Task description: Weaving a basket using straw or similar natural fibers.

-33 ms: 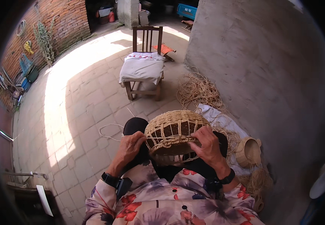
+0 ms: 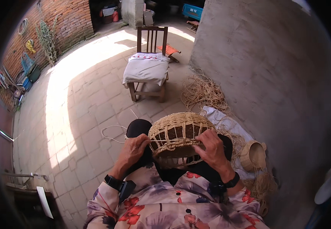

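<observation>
A round woven basket point(image 2: 180, 120) of pale straw-coloured cord rests tilted on my lap, with dense weaving above and an open band of upright strands around a dark inside. At its left edge my left hand point(image 2: 134, 149) is closed, thumb and fingertips pinching a thin pale cord that runs against the basket. My right hand point(image 2: 211, 149) grips the braided rim at the right, thumb below and fingers over it. Part of the rim is hidden behind those fingers. A loose pale cord point(image 2: 112, 127) loops over the paving left of my knee.
A wooden chair point(image 2: 146, 70) draped with white cloth stands ahead, an orange folding stool point(image 2: 169, 50) behind it. Along the grey wall point(image 2: 265, 68) at right lie heaped cord point(image 2: 203, 91), a white sheet point(image 2: 221, 116) and a smaller woven basket point(image 2: 252, 155). Brick wall at far left.
</observation>
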Available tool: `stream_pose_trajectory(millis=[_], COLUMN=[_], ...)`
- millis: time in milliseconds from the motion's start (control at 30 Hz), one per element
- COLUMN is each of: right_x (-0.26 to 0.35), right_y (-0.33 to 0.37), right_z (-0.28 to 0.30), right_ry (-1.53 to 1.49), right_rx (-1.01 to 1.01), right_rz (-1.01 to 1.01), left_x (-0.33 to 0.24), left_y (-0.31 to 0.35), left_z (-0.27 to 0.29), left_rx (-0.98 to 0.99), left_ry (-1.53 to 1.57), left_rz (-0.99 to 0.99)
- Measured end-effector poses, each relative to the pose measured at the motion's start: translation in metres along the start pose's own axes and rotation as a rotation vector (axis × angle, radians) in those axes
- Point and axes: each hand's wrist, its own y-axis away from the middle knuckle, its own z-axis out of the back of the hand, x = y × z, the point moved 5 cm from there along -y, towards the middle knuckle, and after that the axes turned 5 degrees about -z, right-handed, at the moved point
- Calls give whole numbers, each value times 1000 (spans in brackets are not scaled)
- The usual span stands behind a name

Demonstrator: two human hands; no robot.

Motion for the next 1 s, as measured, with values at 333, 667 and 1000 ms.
stream_pose_trajectory(millis=[333, 667, 1000], right_x=[32, 79, -27], right_y=[-41, -57, -17], right_z=[23, -51, -27], right_ry=[-354, 85, -575], right_rx=[60, 71, -336], right_rz=[-81, 230, -474], left_x=[-13, -12, -63], left_y=[26, 17, -29], left_z=[-22, -51, -48], left_rx=[-22, -33, -102], left_ry=[109, -256, -307], left_rz=[-69, -53, -379])
